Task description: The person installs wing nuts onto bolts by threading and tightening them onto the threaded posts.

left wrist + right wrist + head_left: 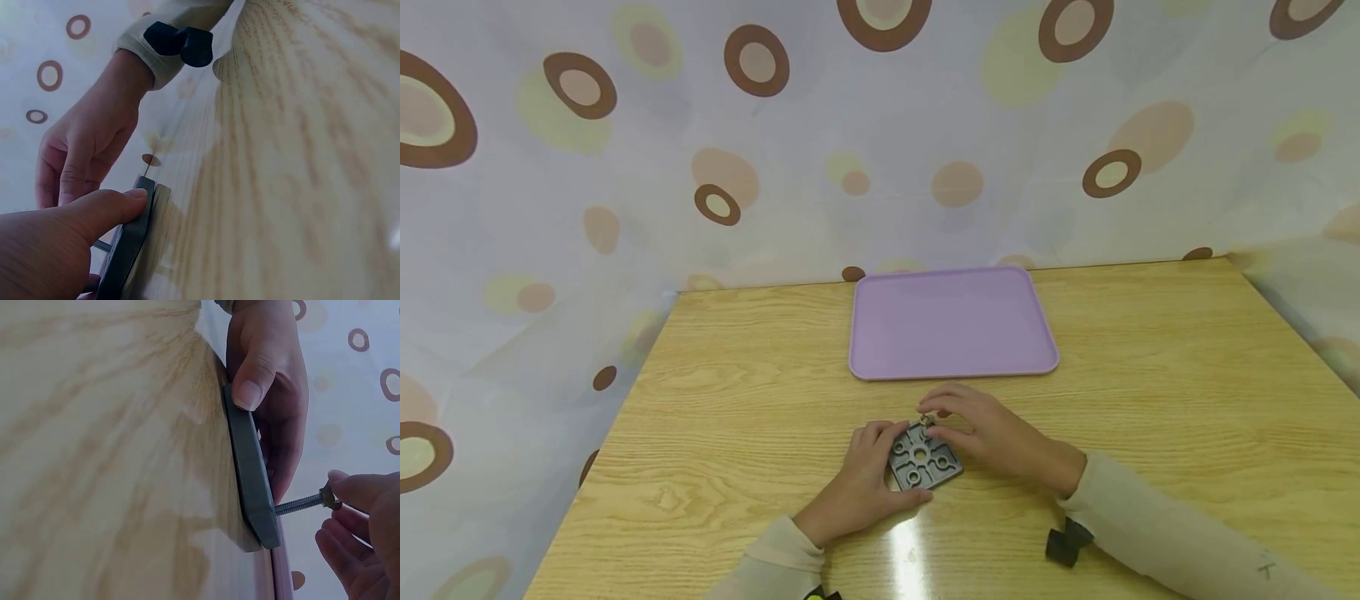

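A square grey metal plate [931, 473] with raised round bosses and a hole in its middle lies on the wooden table. My left hand [865, 483] grips it by opposite edges, thumb on the near side and fingers on the far side. From the plate's far corner rises a threaded bolt [300, 504]. A brass-coloured nut-like piece [327, 495] sits at the bolt's upper end. My right hand [992, 429] pinches this piece between thumb and fingers. Part of the bolt also shows behind the left thumb [115, 207] in the left wrist view.
Beyond the hands, a purple rectangular tray [955, 325] lies near the table's back edge. A patterned cloth [805, 167] with circles hangs behind and beside the wooden table [722, 433]. Black bands [1067, 542] are on the sleeves.
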The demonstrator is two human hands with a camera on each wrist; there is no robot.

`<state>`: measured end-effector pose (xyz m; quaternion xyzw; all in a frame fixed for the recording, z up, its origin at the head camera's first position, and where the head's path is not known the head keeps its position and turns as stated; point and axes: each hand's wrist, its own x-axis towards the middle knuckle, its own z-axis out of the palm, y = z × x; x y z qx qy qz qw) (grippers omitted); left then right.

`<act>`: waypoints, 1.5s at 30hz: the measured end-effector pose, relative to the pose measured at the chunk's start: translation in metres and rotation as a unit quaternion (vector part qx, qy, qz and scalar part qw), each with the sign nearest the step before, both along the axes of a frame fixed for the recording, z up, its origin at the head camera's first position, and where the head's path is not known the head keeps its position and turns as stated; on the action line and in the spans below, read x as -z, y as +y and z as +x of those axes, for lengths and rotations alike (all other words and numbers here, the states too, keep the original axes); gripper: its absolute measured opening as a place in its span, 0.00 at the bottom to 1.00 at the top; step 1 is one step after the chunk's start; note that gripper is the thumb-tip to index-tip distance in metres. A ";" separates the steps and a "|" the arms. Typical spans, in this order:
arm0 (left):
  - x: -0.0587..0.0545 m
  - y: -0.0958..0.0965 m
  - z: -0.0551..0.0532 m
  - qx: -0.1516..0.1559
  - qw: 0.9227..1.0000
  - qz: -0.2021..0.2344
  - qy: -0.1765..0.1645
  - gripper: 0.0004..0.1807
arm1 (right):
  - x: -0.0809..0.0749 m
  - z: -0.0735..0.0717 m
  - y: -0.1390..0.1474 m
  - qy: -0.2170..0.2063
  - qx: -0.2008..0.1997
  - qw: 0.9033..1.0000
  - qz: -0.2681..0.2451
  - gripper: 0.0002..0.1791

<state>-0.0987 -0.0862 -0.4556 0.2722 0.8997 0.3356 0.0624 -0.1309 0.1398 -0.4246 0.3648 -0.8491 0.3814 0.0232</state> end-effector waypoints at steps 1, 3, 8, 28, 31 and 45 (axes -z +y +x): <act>0.000 0.000 0.000 0.000 1.000 0.001 -0.001 0.48 | 0.000 0.000 0.000 -0.003 0.001 1.000 0.001 0.16; 0.000 0.000 0.000 0.001 1.000 0.002 -0.002 0.48 | 0.000 0.000 0.000 -0.004 0.003 1.000 0.002 0.17; 0.000 0.000 0.001 0.000 1.000 0.000 -0.005 0.48 | -0.001 0.001 0.001 0.004 0.008 1.000 -0.001 0.17; -0.003 0.001 0.002 -0.005 1.000 0.006 -0.015 0.48 | 0.000 0.001 0.009 0.039 0.040 0.998 -0.007 0.11; -0.003 0.001 0.002 -0.006 1.000 0.007 -0.014 0.48 | 0.000 0.001 0.009 0.041 0.040 0.998 -0.009 0.10; -0.003 0.001 0.002 -0.006 1.000 0.006 -0.022 0.48 | 0.000 0.000 0.009 0.037 0.005 0.999 -0.014 0.09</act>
